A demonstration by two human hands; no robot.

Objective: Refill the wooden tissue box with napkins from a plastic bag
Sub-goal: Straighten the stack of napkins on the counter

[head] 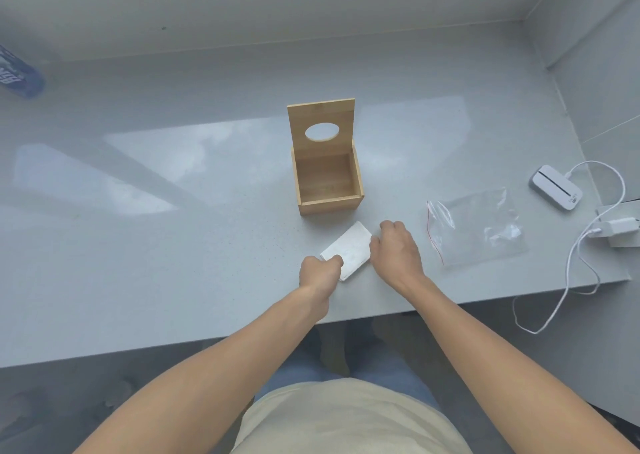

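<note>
The wooden tissue box (329,204) stands in the middle of the grey counter, its lid with an oval hole slid up at the back and its inside bare. A white stack of napkins (348,247) lies flat on the counter just in front of the box. My left hand (318,273) pinches the stack's near left corner. My right hand (394,249) rests against its right edge, fingers curled onto it. The clear plastic bag (481,228) with a red zip strip lies flat to the right, looking empty.
A white device (556,186) with a cable and a charger plug (620,228) sit at the counter's right end. A blue packet (19,72) lies at the far left. The counter's front edge (207,341) runs just below my hands; walls stand behind and right.
</note>
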